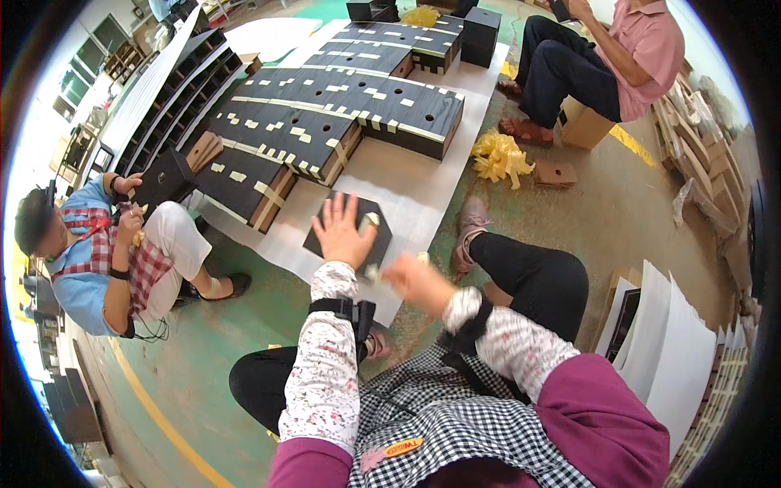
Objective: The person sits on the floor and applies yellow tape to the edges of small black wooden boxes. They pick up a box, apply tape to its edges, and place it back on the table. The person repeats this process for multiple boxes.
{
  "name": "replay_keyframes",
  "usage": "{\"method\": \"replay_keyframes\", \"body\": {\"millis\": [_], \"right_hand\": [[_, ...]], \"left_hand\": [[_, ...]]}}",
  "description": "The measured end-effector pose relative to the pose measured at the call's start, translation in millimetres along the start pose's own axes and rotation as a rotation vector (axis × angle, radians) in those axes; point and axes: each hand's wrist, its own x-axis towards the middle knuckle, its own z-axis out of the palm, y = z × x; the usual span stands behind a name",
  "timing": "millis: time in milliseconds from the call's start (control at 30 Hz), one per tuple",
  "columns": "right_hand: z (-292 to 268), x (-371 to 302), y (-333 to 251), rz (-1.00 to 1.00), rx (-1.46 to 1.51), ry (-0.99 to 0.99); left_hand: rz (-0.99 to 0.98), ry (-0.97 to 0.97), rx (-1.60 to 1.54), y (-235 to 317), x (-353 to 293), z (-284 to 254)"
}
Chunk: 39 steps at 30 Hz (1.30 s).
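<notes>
My left hand [345, 237] lies flat with its fingers spread on a black panel [376, 244] with cut corners. The panel rests on white sheeting in front of me. At my left thumb there is a small pale scrap of masking tape [372, 220]. My right hand [416, 281] is just right of the panel, slightly blurred, its fingers closed on a small pale piece of masking tape [373, 272]. Another pale bit of tape [423, 257] shows at the back of that hand.
Ahead stand rows of black boxes [305, 98] with pale tape strips, on white sheeting [399, 175]. A seated co-worker [98, 252] at left holds a black panel [163, 180]; another [618, 69] sits at far right. A yellow tape heap [500, 156] and a brown block [555, 172] lie on the floor.
</notes>
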Motion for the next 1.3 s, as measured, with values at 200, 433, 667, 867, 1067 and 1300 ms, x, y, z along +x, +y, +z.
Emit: {"method": "replay_keyframes", "body": {"millis": [200, 433, 667, 867, 1067, 1300], "right_hand": [[-29, 5, 6, 0.595, 0.763, 0.288], [-11, 79, 39, 0.945, 1.093, -0.094], [44, 70, 39, 0.793, 1.415, 0.270], [41, 16, -10, 0.935, 1.583, 0.187], [7, -36, -54, 0.994, 1.472, 0.036], [-52, -83, -93, 0.559, 1.005, -0.456]], "left_hand": [[0.145, -0.165, 0.016, -9, 2, -14], [0.220, -0.093, -0.102, -32, 1, -18], [0.167, -0.077, -0.013, -28, 1, -10], [0.174, -0.088, 0.024, -27, 4, -8], [0.116, -0.114, 0.031, -22, 3, -7], [0.100, -0.070, -0.010, -36, 5, -7]]}}
